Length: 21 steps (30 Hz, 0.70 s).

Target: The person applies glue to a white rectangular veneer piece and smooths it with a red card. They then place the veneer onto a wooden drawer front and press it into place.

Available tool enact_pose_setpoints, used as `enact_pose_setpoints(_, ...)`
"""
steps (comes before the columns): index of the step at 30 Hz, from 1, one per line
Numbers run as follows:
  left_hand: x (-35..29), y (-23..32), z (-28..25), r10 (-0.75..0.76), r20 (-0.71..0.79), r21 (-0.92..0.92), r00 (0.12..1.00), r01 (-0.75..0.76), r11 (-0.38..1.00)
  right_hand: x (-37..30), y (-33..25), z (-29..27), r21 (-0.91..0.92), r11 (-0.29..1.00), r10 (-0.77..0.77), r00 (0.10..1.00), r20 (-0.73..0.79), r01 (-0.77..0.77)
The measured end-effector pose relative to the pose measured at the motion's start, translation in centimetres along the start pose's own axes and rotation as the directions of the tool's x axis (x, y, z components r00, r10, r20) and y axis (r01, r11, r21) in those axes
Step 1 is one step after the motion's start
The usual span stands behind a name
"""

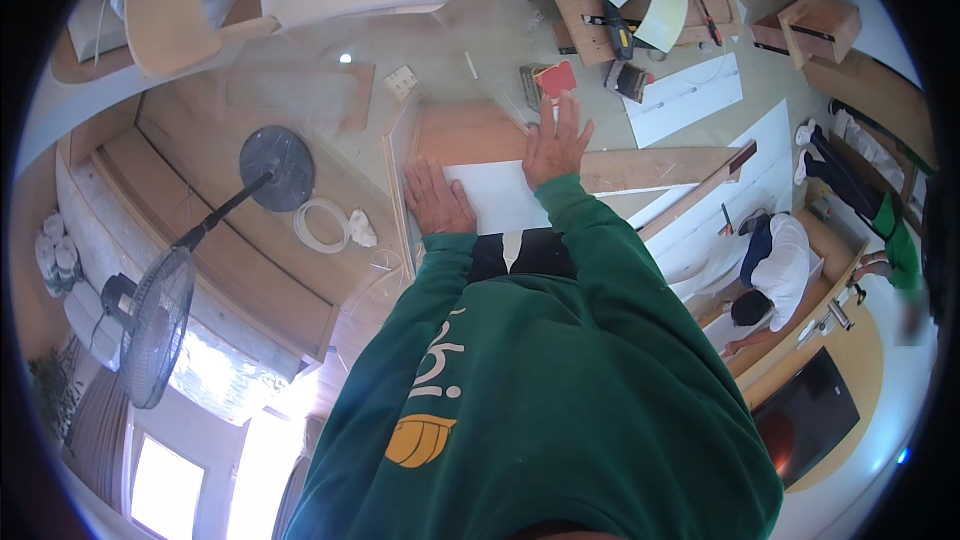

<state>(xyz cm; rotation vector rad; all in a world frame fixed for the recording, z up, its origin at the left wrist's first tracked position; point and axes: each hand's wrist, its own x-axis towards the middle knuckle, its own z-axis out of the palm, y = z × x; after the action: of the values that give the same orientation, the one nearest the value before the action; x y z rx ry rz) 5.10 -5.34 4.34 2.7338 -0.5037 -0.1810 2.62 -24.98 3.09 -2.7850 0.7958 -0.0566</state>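
My left hand lies flat with its fingers stretched forward, at the left edge of a white sheet in front of me. Along its outer side runs the edge of a thin, pale wooden panel. My right hand is spread at the sheet's right edge, its fingers pointing away from me. Neither hand grips anything. Beyond the sheet lies a reddish-brown wooden board. Just past my right fingertips sits a red block-like piece beside a dark one. A wooden plank extends rightward from near my right wrist.
A black fan stands on the left, near a coil of white strip. Far right of centre, wooden boards carry a yellow-and-black power tool and curved pale sheets. One person in white crouches at right; another in green stands farther right.
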Motion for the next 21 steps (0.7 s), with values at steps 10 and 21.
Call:
enact_pose_setpoints(10,0.0,0.4,-0.9,0.020,-0.053,-0.160,0.998,-0.028,0.987,0.3,-7.8,-0.4,0.192,0.960,-0.232,0.964,0.129,0.205)
enact_pose_setpoints(21,-4.7,-6.9,-7.6,-0.297,0.318,-0.448,0.900,0.419,0.789,-0.1,-8.0,0.6,0.085,0.973,-0.226,0.959,0.172,0.214)
